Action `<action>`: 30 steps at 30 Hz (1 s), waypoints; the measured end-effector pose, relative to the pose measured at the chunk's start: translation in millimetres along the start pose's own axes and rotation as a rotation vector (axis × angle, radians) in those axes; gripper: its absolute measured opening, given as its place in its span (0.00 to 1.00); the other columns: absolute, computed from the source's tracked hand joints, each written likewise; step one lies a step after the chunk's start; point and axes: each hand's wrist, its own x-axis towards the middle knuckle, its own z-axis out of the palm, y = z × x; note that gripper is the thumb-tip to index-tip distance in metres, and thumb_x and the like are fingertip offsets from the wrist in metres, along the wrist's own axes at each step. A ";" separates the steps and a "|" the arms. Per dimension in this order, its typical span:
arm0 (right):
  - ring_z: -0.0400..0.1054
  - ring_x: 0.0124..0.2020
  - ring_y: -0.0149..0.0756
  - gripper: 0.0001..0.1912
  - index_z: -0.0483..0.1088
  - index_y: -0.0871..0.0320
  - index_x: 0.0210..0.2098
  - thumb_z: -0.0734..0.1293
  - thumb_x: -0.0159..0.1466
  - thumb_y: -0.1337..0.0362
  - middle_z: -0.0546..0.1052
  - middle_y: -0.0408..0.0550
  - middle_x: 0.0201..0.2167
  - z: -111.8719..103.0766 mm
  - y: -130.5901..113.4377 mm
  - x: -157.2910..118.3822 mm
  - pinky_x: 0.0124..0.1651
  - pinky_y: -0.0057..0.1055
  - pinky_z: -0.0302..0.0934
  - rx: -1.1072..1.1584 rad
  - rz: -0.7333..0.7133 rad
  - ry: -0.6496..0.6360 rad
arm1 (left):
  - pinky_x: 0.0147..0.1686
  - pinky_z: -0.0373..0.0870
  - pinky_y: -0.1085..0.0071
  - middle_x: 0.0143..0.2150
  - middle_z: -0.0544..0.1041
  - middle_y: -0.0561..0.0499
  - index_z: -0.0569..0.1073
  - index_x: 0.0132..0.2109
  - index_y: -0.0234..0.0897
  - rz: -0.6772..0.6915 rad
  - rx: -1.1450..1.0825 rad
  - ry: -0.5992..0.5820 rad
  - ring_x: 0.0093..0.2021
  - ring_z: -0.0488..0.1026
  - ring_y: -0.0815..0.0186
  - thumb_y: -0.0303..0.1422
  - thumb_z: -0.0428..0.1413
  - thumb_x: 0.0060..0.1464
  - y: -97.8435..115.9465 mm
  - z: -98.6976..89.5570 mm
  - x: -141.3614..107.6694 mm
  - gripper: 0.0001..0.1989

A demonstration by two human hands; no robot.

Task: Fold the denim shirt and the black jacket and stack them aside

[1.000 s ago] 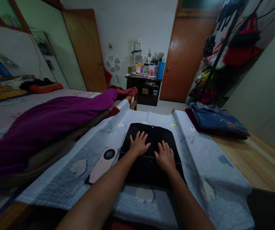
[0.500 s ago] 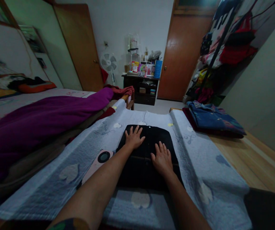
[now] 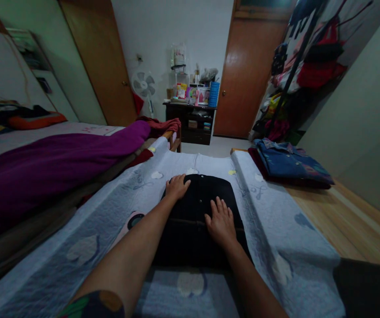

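Observation:
A black folded garment (image 3: 190, 243) with small snaps down its middle lies flat on a pale blue quilted sheet (image 3: 309, 247). My left hand (image 3: 177, 187) rests on the garment's upper left corner, fingers somewhat spread near the far edge. On the right half of the garment my right hand (image 3: 221, 222) lies palm down with its fingers apart. Neither hand grips anything. A pink object with a round dark disc (image 3: 134, 221) sits on the sheet left of the garment, partly hidden behind my left forearm.
A folded denim garment (image 3: 292, 161) lies on a dark red cloth at the right, by a wooden surface (image 3: 348, 212). A purple blanket (image 3: 77, 159) covers the left side. A fan (image 3: 144, 86) and a dark cabinet (image 3: 190, 123) stand at the back.
My left hand has moved left and slightly up to the garment's corner, its fingers less spread. My right hand stays in nearly the same place. The view has shifted slightly.

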 end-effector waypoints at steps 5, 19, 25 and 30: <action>0.38 0.69 0.45 0.32 0.53 0.59 0.66 0.55 0.65 0.55 0.47 0.50 0.69 -0.9 0.1 -0.4 0.66 0.45 0.37 0.009 0.004 -0.002 | 0.61 0.52 0.56 0.67 0.58 0.43 0.56 0.65 0.39 -0.003 -0.009 -0.037 0.66 0.53 0.58 0.44 0.38 0.64 -4.0 -12.4 -2.2 0.26; 0.40 0.69 0.46 0.31 0.54 0.60 0.66 0.55 0.66 0.55 0.48 0.52 0.69 -0.4 -0.7 -3.0 0.66 0.46 0.37 0.000 -0.009 0.025 | 0.65 0.43 0.50 0.71 0.48 0.51 0.53 0.67 0.48 0.388 0.036 -0.196 0.70 0.42 0.58 0.50 0.41 0.62 0.8 -21.0 -135.0 0.29; 0.40 0.69 0.47 0.31 0.54 0.61 0.65 0.56 0.66 0.56 0.49 0.53 0.69 -0.4 -0.3 -2.5 0.65 0.46 0.37 0.020 -0.013 0.033 | 0.64 0.42 0.46 0.72 0.45 0.48 0.52 0.68 0.45 0.325 0.071 -0.113 0.70 0.41 0.56 0.49 0.42 0.62 -3.3 -10.0 -110.2 0.31; 0.40 0.69 0.48 0.31 0.54 0.61 0.65 0.57 0.65 0.56 0.49 0.54 0.69 -0.3 0.6 -3.1 0.65 0.47 0.37 0.047 -0.017 0.040 | 0.63 0.42 0.45 0.72 0.46 0.49 0.53 0.68 0.46 0.281 0.060 -0.084 0.70 0.39 0.51 0.52 0.41 0.61 -7.2 -6.4 -91.9 0.32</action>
